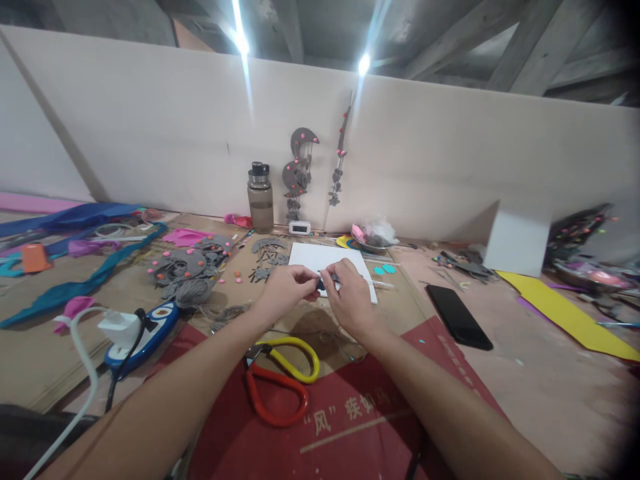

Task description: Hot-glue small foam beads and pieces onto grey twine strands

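Both hands are meeting over the middle of the worktop, just in front of a white sheet (320, 261). The left hand (285, 288) and the right hand (350, 300) are each pinching an end of a small dark piece (326, 283) (too small to tell what it is, though it looks like the grey cut-outs lying around), fingers closed on it from both sides.

Judging by the layout, the craft work seems partly done: two finished grey hanging ornaments (300, 170) with pink dots are leaning against the back wall, while a heap of loose grey felt shapes (193, 267), flat and soft-edged with orange and pink beads, is waiting toward the left half of the worktop. Those pieces look unassembled as yet.

Scissors (280, 380) with glossy yellow and red loop handles are lying on a red printed cloth (350, 427) at the near edge. A smooth black phone (459, 315) is resting to the right, and a translucent bottle (261, 198) is standing at the back edge.
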